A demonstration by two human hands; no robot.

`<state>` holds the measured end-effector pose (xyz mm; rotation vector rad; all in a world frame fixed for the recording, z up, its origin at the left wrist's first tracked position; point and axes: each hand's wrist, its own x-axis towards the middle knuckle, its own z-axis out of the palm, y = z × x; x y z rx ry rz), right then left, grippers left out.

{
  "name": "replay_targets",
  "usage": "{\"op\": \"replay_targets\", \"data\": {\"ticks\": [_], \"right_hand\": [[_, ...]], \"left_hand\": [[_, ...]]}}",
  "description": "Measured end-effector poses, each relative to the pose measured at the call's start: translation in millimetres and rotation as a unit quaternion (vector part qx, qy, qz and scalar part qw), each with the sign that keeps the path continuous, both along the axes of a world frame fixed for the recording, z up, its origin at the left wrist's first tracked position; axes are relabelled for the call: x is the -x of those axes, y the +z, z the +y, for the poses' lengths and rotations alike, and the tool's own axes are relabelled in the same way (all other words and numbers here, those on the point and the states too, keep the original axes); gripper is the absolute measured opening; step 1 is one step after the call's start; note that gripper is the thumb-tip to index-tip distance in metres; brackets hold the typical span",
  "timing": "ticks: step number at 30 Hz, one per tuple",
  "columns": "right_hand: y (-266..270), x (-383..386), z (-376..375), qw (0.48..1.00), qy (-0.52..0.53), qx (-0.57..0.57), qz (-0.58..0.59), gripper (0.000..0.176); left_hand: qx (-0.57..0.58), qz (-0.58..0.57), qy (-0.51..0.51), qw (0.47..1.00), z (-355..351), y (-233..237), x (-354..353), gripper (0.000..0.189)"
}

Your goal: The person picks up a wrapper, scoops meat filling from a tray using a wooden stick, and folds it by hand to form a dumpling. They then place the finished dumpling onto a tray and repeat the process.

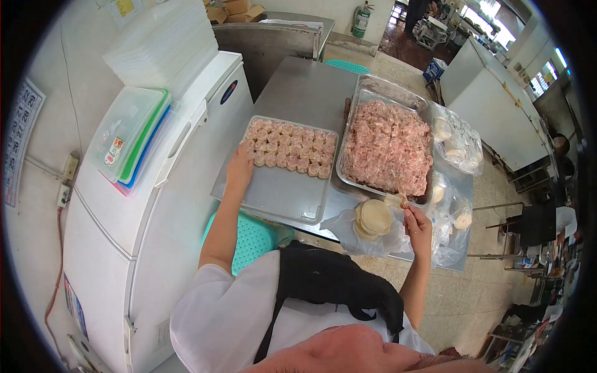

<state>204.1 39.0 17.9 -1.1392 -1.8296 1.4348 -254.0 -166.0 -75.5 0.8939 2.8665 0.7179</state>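
My left hand reaches over the left edge of a shallow clear tray, its fingers closed around a dumpling at the end of a row. Several rows of open-topped meat dumplings fill the tray's far half. At the near corner of a deep metal pan, my right hand grips a thin tool, mostly hidden, whose tip touches the meat. Ground pink meat filling is heaped in the metal pan. Just left of that hand, round pale wrappers lie stacked on plastic.
Plastic bags of pale rounds lie along the table's right side. To the left stands a white chest freezer with lids and stacked clear trays on top. A turquoise stool sits below the table's near edge.
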Motion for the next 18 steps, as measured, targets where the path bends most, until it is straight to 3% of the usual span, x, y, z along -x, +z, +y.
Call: {"op": "replay_targets", "data": {"ticks": [2,5,8,11,18], "right_hand": [[0,3,-4,1.0,0.005,-0.01,-0.008,0.029],[-6,0,-6,1.0,-0.009,-0.003,-0.012,0.029],[-5,-7,-3,1.0,-0.015,0.006,-0.011,0.029],[-3,-11,2,1.0,-0.022,0.009,0.005,0.029],[6,-16,23,1.0,-0.004,0.005,-0.009,0.029]], "left_hand": [[-0.061,0.06,-0.099,0.991,-5,-14,12,0.058],[-0.011,0.072,-0.121,0.99,-15,-6,12,0.053],[0.052,0.158,-0.111,0.98,-21,19,-2,0.044],[0.022,0.177,-0.085,0.98,-22,6,5,0.039],[0.037,0.197,-0.089,0.976,-7,3,22,0.047]]}}
